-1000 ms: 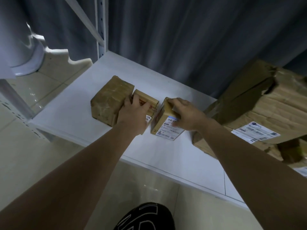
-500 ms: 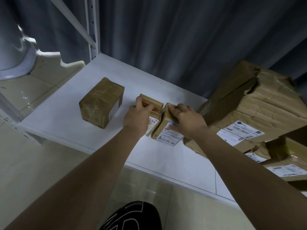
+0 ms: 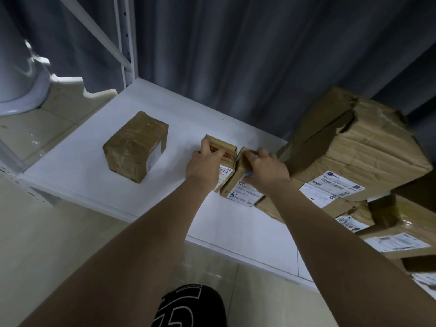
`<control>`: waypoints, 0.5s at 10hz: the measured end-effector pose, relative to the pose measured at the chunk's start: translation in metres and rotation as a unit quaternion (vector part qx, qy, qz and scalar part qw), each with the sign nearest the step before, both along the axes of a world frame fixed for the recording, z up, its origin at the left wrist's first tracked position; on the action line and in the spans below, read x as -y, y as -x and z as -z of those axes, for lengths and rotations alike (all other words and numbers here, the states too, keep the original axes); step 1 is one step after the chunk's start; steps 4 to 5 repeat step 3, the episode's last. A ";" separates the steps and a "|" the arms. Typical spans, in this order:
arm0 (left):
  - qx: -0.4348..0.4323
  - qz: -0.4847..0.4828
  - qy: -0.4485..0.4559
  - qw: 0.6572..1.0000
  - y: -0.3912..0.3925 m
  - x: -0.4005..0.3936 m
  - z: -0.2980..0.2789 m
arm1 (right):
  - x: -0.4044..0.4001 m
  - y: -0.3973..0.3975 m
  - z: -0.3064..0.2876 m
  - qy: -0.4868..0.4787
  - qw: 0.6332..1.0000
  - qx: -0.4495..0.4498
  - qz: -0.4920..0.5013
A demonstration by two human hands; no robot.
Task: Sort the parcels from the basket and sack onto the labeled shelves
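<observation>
On the white shelf, our left hand clamps its fingers over a small red-taped parcel while our right hand grips the labeled parcel touching it, a taped box well left of our fingers, crumpled cartons just right.

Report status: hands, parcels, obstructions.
Left hand grips red-taped parcel; right hand grips labeled parcel. Both on white shelf. Crumpled big box crowds right side.

Hands on parcels (white shelf)
</observation>
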State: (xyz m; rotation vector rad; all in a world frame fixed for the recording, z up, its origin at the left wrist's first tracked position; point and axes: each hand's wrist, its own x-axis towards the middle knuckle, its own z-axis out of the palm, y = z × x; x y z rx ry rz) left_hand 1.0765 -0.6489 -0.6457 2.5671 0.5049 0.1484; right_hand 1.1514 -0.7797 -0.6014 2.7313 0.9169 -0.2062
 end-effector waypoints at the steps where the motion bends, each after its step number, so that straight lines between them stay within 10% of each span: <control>1: 0.009 0.009 0.014 1.000 -0.001 -0.006 0.004 | 0.000 0.003 0.007 -0.016 1.000 0.011 0.012; 5: 0.101 0.007 0.113 0.988 0.015 -0.022 0.001 | -0.002 0.017 0.011 -0.073 0.996 0.057 -0.018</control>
